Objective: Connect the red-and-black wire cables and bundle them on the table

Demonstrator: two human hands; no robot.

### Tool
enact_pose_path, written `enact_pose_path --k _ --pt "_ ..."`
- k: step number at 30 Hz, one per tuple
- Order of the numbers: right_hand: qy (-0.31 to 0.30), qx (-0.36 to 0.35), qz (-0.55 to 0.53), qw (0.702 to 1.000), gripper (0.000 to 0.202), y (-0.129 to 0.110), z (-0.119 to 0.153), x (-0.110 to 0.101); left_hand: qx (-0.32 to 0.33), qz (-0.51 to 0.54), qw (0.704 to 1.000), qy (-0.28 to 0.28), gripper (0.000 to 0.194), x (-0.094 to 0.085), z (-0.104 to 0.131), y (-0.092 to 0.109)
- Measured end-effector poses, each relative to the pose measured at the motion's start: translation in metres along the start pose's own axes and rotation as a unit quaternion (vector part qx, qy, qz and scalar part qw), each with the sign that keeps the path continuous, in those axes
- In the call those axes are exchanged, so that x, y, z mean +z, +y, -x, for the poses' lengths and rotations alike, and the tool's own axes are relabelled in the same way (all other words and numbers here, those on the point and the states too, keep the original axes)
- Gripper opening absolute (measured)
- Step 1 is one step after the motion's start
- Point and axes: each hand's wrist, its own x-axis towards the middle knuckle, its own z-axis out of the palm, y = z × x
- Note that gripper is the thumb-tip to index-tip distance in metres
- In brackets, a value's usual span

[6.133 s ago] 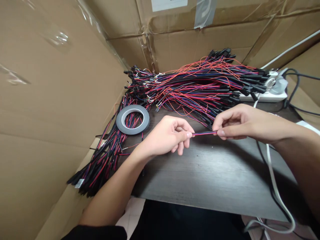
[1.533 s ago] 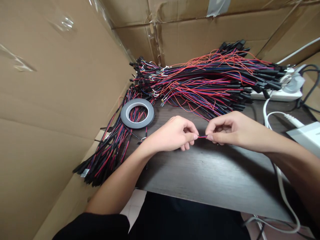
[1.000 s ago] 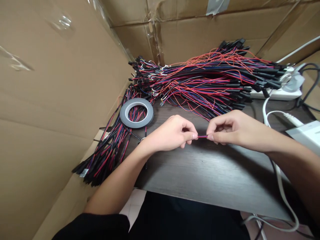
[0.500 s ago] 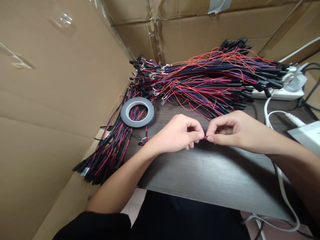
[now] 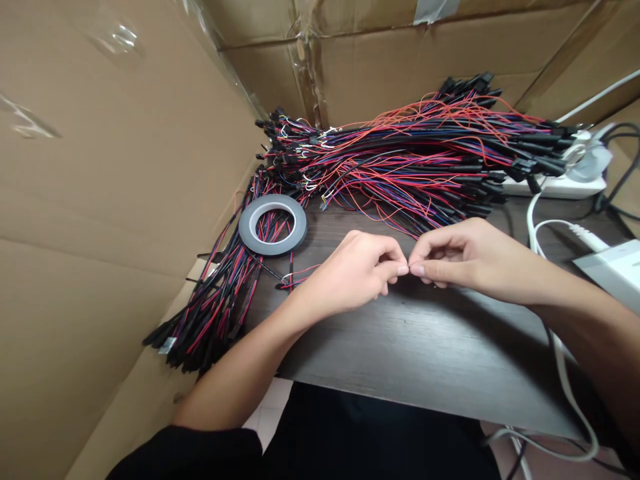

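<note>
Above the dark table, my left hand and my right hand meet fingertip to fingertip, each closed in a pinch. What lies between the fingertips is hidden. Thin red and dark wires come out from behind my left wrist and end near a black connector on the table. A grey roll of tape rests on a bundle of wires to the left of my hands. Behind my hands lies a large heap of red, blue and black cables with black ends.
Cardboard walls stand at the left and back. On the right are a white power strip, a white box and white cables hanging over the edge of the dark table.
My fingertips have come together, and the short piece of wire that showed between them is now hidden. More of the wires beside my left wrist shows.
</note>
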Motion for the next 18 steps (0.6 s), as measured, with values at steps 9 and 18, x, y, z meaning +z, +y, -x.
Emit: enact_pose_path --k 9,18 --pt "-0.006 0.006 0.001 1.000 0.032 -0.003 0.000 -0.001 -0.103 0.098 0.988 -0.055 0.009 -0.010 -0.002 0.001" --pt "-0.007 -0.014 0.021 1.000 0.022 0.004 0.001 -0.003 -0.079 0.059 0.995 -0.023 0.013 -0.012 -0.001 0.001"
